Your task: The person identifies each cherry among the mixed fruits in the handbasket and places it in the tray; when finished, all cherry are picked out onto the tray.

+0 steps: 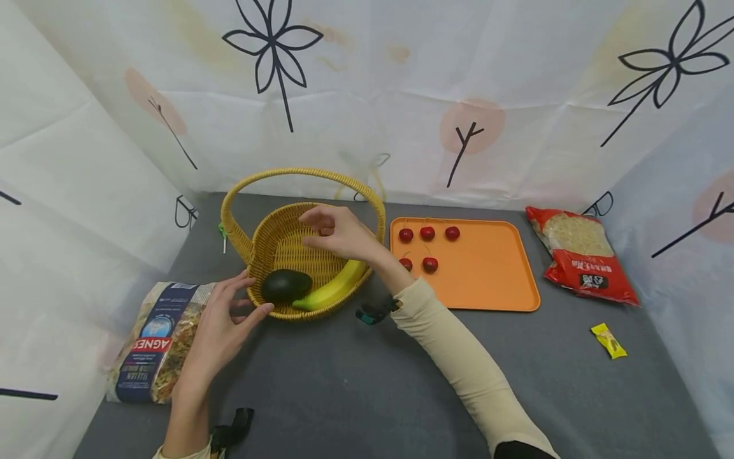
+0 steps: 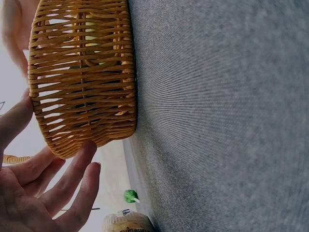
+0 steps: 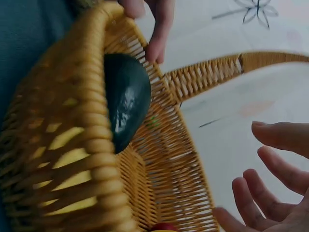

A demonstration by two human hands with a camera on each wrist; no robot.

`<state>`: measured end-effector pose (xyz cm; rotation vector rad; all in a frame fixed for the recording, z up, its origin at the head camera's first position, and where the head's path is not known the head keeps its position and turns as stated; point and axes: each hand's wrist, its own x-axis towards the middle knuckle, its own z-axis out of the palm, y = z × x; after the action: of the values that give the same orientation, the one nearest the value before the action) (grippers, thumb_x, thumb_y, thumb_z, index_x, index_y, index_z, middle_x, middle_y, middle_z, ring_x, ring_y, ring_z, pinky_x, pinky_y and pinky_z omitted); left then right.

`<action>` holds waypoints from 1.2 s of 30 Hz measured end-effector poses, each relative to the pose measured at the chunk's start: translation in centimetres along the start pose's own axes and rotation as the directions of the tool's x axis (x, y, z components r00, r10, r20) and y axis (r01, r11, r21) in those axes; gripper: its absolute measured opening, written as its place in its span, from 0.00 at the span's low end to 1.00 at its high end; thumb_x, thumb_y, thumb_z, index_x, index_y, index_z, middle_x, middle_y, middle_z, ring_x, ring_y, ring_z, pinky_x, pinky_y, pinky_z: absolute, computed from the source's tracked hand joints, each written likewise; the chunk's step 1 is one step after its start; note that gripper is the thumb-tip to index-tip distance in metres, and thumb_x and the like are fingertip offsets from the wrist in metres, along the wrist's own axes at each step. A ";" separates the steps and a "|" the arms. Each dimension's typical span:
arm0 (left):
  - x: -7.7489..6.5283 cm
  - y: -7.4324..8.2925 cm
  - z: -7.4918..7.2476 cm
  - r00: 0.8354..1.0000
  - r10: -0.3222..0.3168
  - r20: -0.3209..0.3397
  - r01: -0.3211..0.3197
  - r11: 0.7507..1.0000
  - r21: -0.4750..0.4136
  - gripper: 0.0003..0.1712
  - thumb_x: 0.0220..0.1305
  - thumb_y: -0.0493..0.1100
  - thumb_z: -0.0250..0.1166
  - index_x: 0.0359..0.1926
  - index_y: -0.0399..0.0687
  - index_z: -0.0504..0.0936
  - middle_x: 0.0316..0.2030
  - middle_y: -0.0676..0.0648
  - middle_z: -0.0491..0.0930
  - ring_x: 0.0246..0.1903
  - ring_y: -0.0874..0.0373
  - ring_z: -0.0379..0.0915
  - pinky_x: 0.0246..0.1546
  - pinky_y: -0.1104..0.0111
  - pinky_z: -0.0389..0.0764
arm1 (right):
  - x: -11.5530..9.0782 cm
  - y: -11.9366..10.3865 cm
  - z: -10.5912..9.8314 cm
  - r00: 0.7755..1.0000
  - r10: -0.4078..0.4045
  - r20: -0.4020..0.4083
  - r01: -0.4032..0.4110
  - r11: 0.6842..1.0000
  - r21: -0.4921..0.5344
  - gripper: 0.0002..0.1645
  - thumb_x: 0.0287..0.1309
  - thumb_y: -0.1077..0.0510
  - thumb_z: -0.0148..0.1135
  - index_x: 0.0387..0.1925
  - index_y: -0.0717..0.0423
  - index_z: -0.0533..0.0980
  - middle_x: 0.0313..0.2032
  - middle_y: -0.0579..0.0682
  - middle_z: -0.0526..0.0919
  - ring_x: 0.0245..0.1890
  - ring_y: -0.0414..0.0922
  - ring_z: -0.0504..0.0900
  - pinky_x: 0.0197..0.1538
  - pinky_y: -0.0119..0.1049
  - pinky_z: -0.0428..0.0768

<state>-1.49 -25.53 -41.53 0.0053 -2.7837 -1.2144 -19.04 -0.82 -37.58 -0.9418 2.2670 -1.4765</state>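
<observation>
A yellow wicker basket (image 1: 289,250) with a tall handle holds a dark green avocado (image 1: 285,285) and a banana (image 1: 338,287). My left hand (image 1: 220,325) touches its near left side, thumb at the rim and fingers spread along the wall. In the left wrist view those fingertips (image 2: 88,147) lie against the woven outside. Above the basket's opening hovers my right hand (image 1: 344,233), fingers loosely bent with nothing between them. The right wrist view shows a bit of something red (image 3: 165,226) inside the basket, mostly cut off by the frame.
An orange tray (image 1: 482,268) with several cherries (image 1: 427,233) lies right of the basket. Farther right are a red food bag (image 1: 585,255) and a small yellow packet (image 1: 609,341). A pasta bag (image 1: 160,344) lies beside my left forearm; a green-topped item (image 1: 223,237) is behind.
</observation>
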 end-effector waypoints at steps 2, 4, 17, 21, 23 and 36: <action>0.0 0.0 0.0 1.000 0.001 0.001 -0.001 1.000 0.000 0.34 0.73 0.45 0.74 0.73 0.37 0.76 0.77 0.34 0.67 0.55 0.33 0.86 0.48 0.46 0.91 | 1.1 0.4 0.2 0.999 0.033 -0.011 -0.033 0.999 0.006 0.25 0.71 0.58 0.73 0.66 0.59 0.80 0.64 0.58 0.85 0.62 0.56 0.84 0.68 0.46 0.85; 0.0 -0.1 0.0 1.000 0.002 0.001 -0.002 1.000 0.001 0.34 0.73 0.44 0.74 0.73 0.37 0.76 0.77 0.34 0.67 0.55 0.33 0.86 0.48 0.46 0.91 | 2.1 0.8 0.5 0.998 0.053 -0.019 -0.053 0.999 0.006 0.26 0.71 0.58 0.72 0.66 0.60 0.80 0.65 0.60 0.84 0.64 0.58 0.83 0.68 0.46 0.83; -0.1 -0.3 0.1 1.000 0.005 -0.003 -0.005 1.000 -0.005 0.34 0.73 0.44 0.74 0.74 0.38 0.75 0.76 0.34 0.68 0.54 0.33 0.85 0.49 0.46 0.91 | 5.8 1.8 2.1 0.986 0.163 0.031 -0.161 0.986 -0.043 0.28 0.75 0.56 0.69 0.69 0.63 0.76 0.72 0.62 0.77 0.75 0.58 0.76 0.75 0.53 0.78; 0.0 -0.3 0.1 1.000 0.010 -0.007 -0.010 1.000 -0.010 0.34 0.73 0.44 0.74 0.73 0.37 0.75 0.76 0.34 0.68 0.54 0.33 0.86 0.49 0.45 0.91 | 6.4 1.8 2.6 0.980 0.194 0.037 -0.192 0.980 -0.053 0.26 0.74 0.57 0.69 0.68 0.62 0.77 0.70 0.62 0.78 0.73 0.57 0.77 0.73 0.53 0.80; 0.0 -0.3 0.2 1.000 0.011 -0.007 -0.011 1.000 -0.011 0.34 0.73 0.44 0.74 0.73 0.38 0.75 0.76 0.34 0.68 0.54 0.33 0.86 0.49 0.44 0.91 | 6.6 1.9 2.9 0.976 0.212 0.044 -0.209 0.976 -0.060 0.26 0.75 0.59 0.68 0.68 0.62 0.77 0.69 0.63 0.79 0.71 0.57 0.78 0.71 0.53 0.81; 0.0 -0.2 0.2 1.000 0.012 -0.011 -0.012 1.000 -0.018 0.34 0.72 0.43 0.75 0.73 0.36 0.75 0.75 0.33 0.68 0.54 0.33 0.86 0.50 0.45 0.91 | 7.0 2.5 4.0 0.946 0.279 0.167 -0.249 0.952 -0.179 0.26 0.75 0.68 0.61 0.71 0.63 0.76 0.66 0.61 0.84 0.68 0.55 0.82 0.70 0.47 0.83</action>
<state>-1.53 -25.54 -41.78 -0.0060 -2.7601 -1.2327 -23.04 -7.54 -40.71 -0.7454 2.2859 -1.0626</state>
